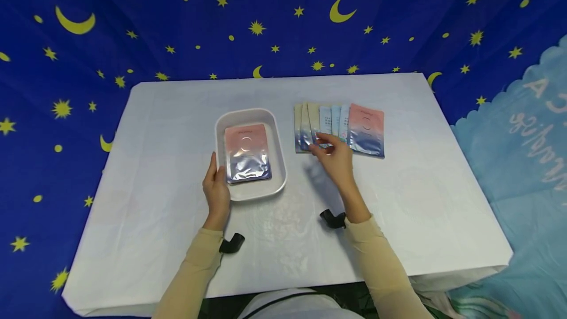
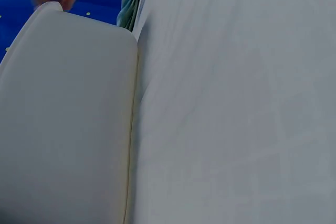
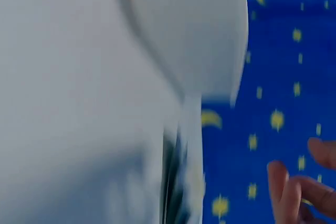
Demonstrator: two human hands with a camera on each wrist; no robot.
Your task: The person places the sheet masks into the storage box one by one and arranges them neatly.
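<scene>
Left hand [image 1: 217, 191]: laid along the left side of the smooth white tray [image 1: 257, 191], thumb by the rim; can't tell if it's pinching.
Right hand [image 1: 335, 157]: hovering over the row, fingertips apart.
Tray's packet [image 1: 248, 154]: glossy pink-to-blue foil, ringed; print too small to read.
Row right of tray: tan packets [image 1: 298, 124], pale-blue packets [image 1: 325, 118], pink-and-blue packet [image 1: 366, 131].
Blue cloth [image 1: 514, 201]: white lettering, "A" legible.

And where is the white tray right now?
In the head view, the white tray stands just left of centre on the table, the left hand against its left side and the overlapping packets to its right.
</scene>
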